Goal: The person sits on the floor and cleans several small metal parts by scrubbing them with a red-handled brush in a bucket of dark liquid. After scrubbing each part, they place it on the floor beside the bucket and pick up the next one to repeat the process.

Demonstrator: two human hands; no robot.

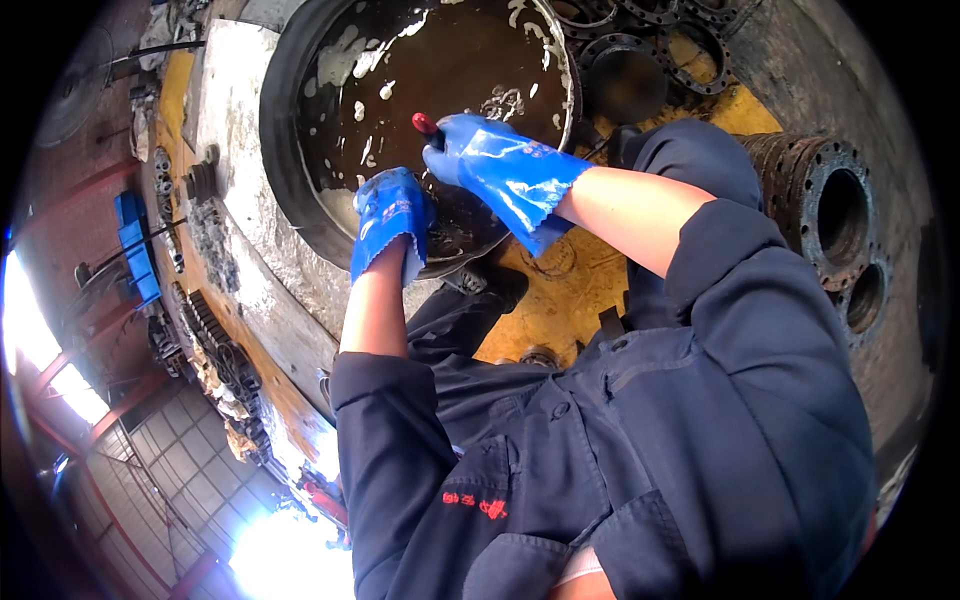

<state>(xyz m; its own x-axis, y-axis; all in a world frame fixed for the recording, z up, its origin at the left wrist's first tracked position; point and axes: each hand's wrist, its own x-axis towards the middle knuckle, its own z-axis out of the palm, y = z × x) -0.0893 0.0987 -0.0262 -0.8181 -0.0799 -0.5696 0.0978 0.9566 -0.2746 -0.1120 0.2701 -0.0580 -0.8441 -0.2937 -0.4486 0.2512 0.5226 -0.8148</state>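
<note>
Both my hands wear wet blue rubber gloves and are over a round black tub (283, 150) of murky brown liquid with patches of foam. My right hand (485, 160) is closed around a tool with a red-and-black handle (425, 124); the red end sticks up past the thumb side and its working end is hidden. Beside it, at the tub's near-left rim, my left hand (388, 205) has its fingers curled down. Whatever they grip is hidden under the glove. A dark wet shape between and below the gloves is too unclear to name.
Stacked rusty ring flanges (815, 200) stand to the right. More dark metal rings (695, 55) lie beyond the tub on a yellow surface (755, 108). At far left are a blue tray (135, 248) and a row of dark metal parts (215, 335). My legs straddle the tub's near side.
</note>
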